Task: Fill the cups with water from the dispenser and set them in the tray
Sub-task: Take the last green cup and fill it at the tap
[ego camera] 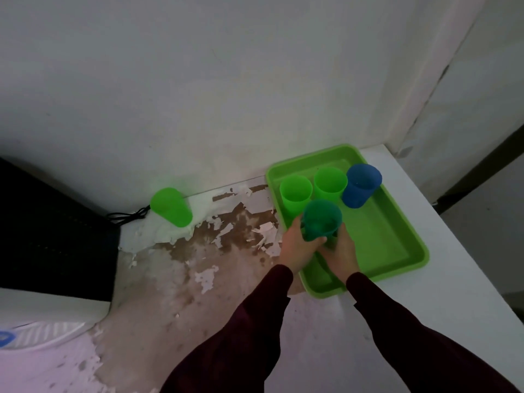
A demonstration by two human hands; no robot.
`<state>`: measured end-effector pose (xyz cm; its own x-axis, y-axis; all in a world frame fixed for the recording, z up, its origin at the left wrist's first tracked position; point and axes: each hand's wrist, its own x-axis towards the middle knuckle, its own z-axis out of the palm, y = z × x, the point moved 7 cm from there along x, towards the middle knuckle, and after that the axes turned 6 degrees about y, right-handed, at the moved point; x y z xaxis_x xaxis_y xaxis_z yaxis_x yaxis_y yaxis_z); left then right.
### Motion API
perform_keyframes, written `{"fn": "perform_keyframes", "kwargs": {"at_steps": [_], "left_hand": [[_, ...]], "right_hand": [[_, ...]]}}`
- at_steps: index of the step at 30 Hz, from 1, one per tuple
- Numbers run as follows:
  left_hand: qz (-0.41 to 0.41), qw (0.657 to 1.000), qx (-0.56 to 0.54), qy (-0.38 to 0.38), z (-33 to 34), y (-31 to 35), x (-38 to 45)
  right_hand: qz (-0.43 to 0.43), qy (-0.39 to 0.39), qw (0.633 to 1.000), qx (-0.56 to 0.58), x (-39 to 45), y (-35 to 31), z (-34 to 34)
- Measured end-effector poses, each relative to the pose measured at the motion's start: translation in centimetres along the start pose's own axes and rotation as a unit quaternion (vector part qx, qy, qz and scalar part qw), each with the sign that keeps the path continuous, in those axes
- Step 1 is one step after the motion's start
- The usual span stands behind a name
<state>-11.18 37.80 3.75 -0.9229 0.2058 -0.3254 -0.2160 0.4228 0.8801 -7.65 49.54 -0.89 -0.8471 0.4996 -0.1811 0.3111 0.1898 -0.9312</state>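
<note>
We have the teal cup (321, 219) between both hands over the green tray (397, 245), the left hand (297, 248) curled round its near-left side and the right hand (341, 251) wrapped round its near-right side, fingers of both gripping the wall low down. We judge the step in hand to be setting this cup down, so we should keep it upright, lower it straight until its base sits flat on the tray floor, and only then loosen our fingers outward. It sits just in front of two green cups (296, 194) (330, 182), with a blue cup (360, 184) further right against the tray's far rim; we must not nudge them. The tray's right and near parts lie bare, giving room to withdraw toward us. One more green cup (171, 205) stands well apart on the tabletop (425, 307) by the wall, likely still to fill. The tabletop's right edge runs close beside the tray, so we keep our sleeves inboard.
</note>
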Motion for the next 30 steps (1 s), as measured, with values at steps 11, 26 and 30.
{"fn": "perform_keyframes", "kwargs": {"at_steps": [11, 26, 30], "left_hand": [[0.004, 0.991, -0.023, 0.129, -11.1, -5.1, -3.5], [-0.056, 0.924, 0.007, 0.377, -27.8, -11.5, 0.6], [-0.035, 0.929, 0.010, 0.369, -29.6, -11.2, 5.3]], "right_hand": [[-0.218, -0.040, 0.952, -0.212, -9.4, -4.1, 3.5], [-0.339, -0.163, 0.853, -0.362, -11.2, -0.9, 18.1], [-0.347, -0.150, 0.846, -0.375, -11.1, -0.3, 18.2]]}}
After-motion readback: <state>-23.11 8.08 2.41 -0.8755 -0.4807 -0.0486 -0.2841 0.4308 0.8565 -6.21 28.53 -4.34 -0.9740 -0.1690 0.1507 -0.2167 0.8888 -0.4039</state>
